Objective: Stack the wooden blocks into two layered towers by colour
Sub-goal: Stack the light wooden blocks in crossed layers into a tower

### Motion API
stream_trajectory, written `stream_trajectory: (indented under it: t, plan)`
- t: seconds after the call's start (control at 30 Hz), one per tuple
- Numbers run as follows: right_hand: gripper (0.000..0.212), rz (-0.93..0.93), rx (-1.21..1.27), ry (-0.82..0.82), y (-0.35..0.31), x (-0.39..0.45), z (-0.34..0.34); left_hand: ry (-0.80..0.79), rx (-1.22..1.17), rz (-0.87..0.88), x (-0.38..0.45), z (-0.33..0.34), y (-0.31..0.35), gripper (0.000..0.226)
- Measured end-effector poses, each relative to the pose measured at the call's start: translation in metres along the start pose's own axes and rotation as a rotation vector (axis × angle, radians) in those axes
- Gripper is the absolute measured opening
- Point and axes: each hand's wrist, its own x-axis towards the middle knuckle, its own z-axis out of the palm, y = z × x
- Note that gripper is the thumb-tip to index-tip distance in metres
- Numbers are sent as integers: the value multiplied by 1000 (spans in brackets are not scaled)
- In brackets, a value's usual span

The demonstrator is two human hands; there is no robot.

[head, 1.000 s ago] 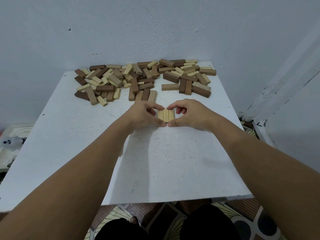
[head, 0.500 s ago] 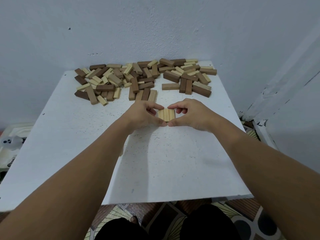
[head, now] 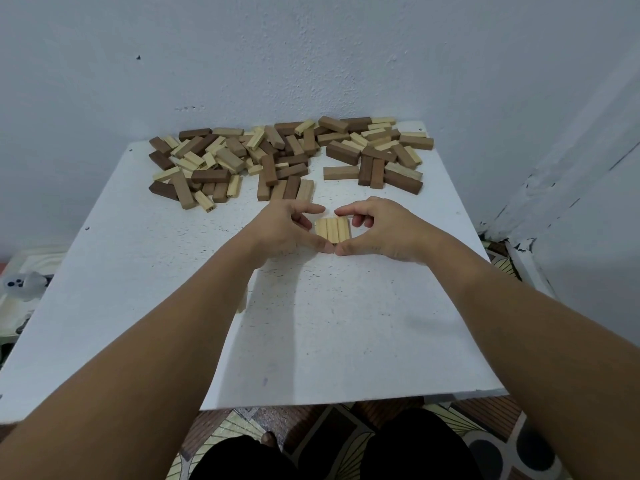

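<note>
**Operator:** My left hand (head: 284, 230) and right hand (head: 382, 230) sit side by side on the white table (head: 138, 306), curved in toward each other around the row of light blocks (head: 333, 230). The two thumb tips meet at the near edge of that row, and the forefingers arch over its far edge with a small gap between them.

**Colleague:** Are you gripping the blocks?

**Operator:** My fingers are curled in against the sides of the row, left hand on its left side, right hand on its right. I read it as both hands squeezing the blocks together, though the exact contact under the fingers is partly hidden.

**Colleague:** How do the blocks lie?

**Operator:** Flat on the table, long sides touching, pointing away from me. I count about three, pale wood, forming a rough square between my hands.

**Colleague:** And the rest?

**Operator:** The pile of loose blocks (head: 284, 157) is beyond my fingertips, along the far edge by the wall (head: 311, 64), with dark, mid-brown and pale pieces all mixed. The nearest of them lie just past my left forefinger. To the left of my left arm, off the table, there is a small grey soft toy (head: 20, 282).
</note>
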Motion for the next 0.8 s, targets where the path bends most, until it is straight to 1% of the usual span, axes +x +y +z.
stream_trajectory:
  t: [0.03,0.07,0.1,0.17,0.2,0.23,0.27,0.3,0.37,0.43,0.47,0.53,0.6,0.63,0.73,0.8]
  plan:
    - [80,-6,23,-6,0,-1,-1,-6,-19,5,-1,0,-1,78]
    - [77,-19,64,0,0,-3,-1,6,-56,16,-1,-1,-2,77]
    - [68,-40,126,31,1,-3,0,44,-110,34,-1,0,-4,71]
    - [47,-64,305,166,3,-4,5,195,-244,65,-4,7,-6,48]
    - [45,-65,419,232,2,-4,8,281,-306,83,-6,12,-5,35]
    - [48,-65,552,276,2,-3,12,350,-373,102,-8,18,-2,24]
    - [53,-64,693,305,-1,-2,17,391,-457,120,-10,25,1,18]
    - [57,-71,822,322,-6,-2,23,408,-556,129,-12,33,5,22]
    - [70,-74,990,343,-16,-2,33,398,-740,130,-14,47,13,46]
    - [78,-56,1044,353,-22,-1,42,399,-821,134,-15,58,17,69]
    - [80,-45,1051,353,-23,-1,46,410,-836,142,-16,62,17,74]
    - [77,-31,1057,354,-24,0,49,450,-853,161,-18,67,18,76]
    - [67,-37,1055,344,-25,0,51,493,-850,187,-20,71,15,75]
    - [67,-46,1054,332,-25,0,51,502,-846,202,-21,73,14,74]
    - [82,-62,1050,324,-27,-3,53,505,-851,233,-23,76,12,73]
    - [83,-73,1045,327,-28,-4,54,524,-849,253,-25,76,13,71]
